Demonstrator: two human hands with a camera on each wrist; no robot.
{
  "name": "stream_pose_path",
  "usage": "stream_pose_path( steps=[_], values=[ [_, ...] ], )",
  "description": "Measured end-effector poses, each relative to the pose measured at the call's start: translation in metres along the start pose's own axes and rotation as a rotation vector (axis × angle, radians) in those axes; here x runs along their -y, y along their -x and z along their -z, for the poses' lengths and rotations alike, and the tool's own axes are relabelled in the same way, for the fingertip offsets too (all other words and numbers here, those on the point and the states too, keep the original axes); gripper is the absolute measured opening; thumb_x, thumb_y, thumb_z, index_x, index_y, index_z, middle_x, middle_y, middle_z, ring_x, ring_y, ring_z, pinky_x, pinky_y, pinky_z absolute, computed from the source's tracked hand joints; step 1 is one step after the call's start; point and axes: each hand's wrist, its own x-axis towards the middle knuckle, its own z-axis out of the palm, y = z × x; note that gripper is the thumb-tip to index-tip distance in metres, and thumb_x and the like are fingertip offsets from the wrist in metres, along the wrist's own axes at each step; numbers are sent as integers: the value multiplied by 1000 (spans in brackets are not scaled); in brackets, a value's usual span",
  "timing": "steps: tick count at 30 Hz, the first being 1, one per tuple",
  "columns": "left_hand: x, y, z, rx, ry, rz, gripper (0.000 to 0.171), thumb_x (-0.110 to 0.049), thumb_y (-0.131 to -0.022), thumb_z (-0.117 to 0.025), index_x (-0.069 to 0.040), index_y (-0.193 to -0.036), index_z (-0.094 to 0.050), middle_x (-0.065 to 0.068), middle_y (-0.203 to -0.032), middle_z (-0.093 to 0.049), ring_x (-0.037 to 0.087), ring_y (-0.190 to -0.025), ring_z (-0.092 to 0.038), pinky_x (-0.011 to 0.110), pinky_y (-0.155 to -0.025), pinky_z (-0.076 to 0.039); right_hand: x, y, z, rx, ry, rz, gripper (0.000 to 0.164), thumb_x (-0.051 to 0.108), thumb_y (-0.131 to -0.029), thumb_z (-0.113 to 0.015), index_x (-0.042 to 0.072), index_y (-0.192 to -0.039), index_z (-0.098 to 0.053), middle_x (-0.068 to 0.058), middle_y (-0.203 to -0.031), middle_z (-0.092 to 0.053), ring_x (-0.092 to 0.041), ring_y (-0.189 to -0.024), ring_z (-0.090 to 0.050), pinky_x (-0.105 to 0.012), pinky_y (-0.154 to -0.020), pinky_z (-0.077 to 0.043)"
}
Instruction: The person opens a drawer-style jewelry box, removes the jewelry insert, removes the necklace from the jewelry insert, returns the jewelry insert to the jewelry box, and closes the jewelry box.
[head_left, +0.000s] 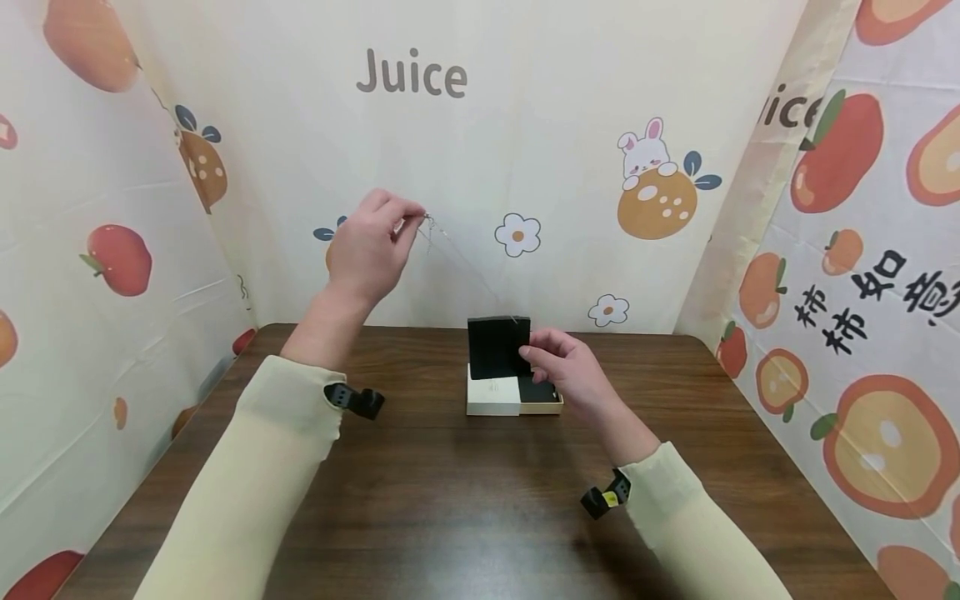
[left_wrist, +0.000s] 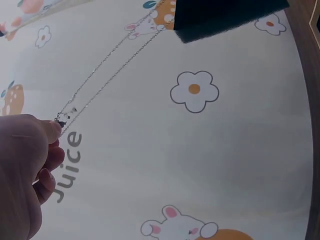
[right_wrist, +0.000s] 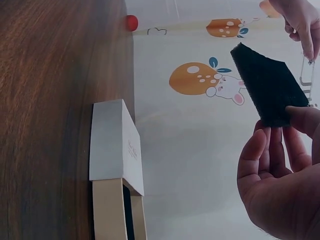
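Observation:
Raised on the left, my left hand [head_left: 377,247] pinches the clasp end of a thin silver necklace [left_wrist: 93,71] between thumb and index finger. Both strands of the chain slope down to a square black foam pad [head_left: 498,348], meeting its upper edge. My right hand [head_left: 566,367] pinches that pad at its right side, thumb on the front face, and holds it upright above the box. Below stands a small white sliding box [right_wrist: 107,142], partly pulled apart, its cream inner tray [right_wrist: 107,207] showing a dark interior. The pad hides part of the box in the head view.
The box rests on a dark wooden table [head_left: 420,500], near its back edge. A fruit-printed cloth [head_left: 555,125] hangs behind, and similar cloths stand at both sides. A black camera strap [head_left: 352,398] is on the left wrist, another camera [head_left: 600,500] on the right.

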Motion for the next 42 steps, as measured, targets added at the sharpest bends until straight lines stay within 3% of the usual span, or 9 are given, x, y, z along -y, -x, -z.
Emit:
stream_pose_path(
  steps=[6,15,25,30,36,42],
  values=[
    [4,0,3,-10,20,-11,19,-12,-108,-70,-3,-121,-81,16,-113,-73,34,-92,-72,44,-79,-62,-2,0,1,6,17,2,11,16,-108,-69,13,-118,-72,5,-107,-68,-18,-85,-61,-25,-79,-59],
    [8,-2,9,-123,95,19,16,-10,-106,-70,-3,-113,-83,18,-107,-73,35,-80,-68,41,-66,-50,-4,0,3,-8,9,-2,7,16,-108,-69,14,-115,-71,4,-106,-66,-18,-85,-61,-25,-78,-59],
    [18,7,13,-45,173,98,18,-6,-105,-67,-3,-111,-84,15,-108,-75,29,-75,-62,27,-73,-44,-3,-1,6,-24,-7,-8,10,18,-109,-69,13,-117,-71,4,-103,-65,-17,-84,-60,-24,-78,-58],
    [25,17,15,12,173,120,17,-7,-104,-69,-2,-110,-84,15,-105,-75,31,-81,-65,22,-74,-45,-4,-2,7,-34,-14,-11,8,17,-109,-68,13,-115,-71,4,-101,-65,-21,-89,-61,-24,-78,-59],
    [26,32,14,104,157,127,16,-10,-105,-72,-3,-113,-84,15,-108,-75,29,-82,-67,25,-71,-50,-5,-1,8,-29,-14,-10,12,18,-109,-68,10,-118,-70,3,-101,-64,-19,-89,-61,-23,-78,-59],
    [26,46,8,151,153,95,14,-9,-103,-76,-2,-113,-84,15,-107,-78,26,-84,-64,29,-72,-51,-6,-1,8,-35,-12,-13,13,20,-109,-68,11,-119,-70,3,-102,-64,-21,-93,-61,-24,-80,-60]
  ],
)
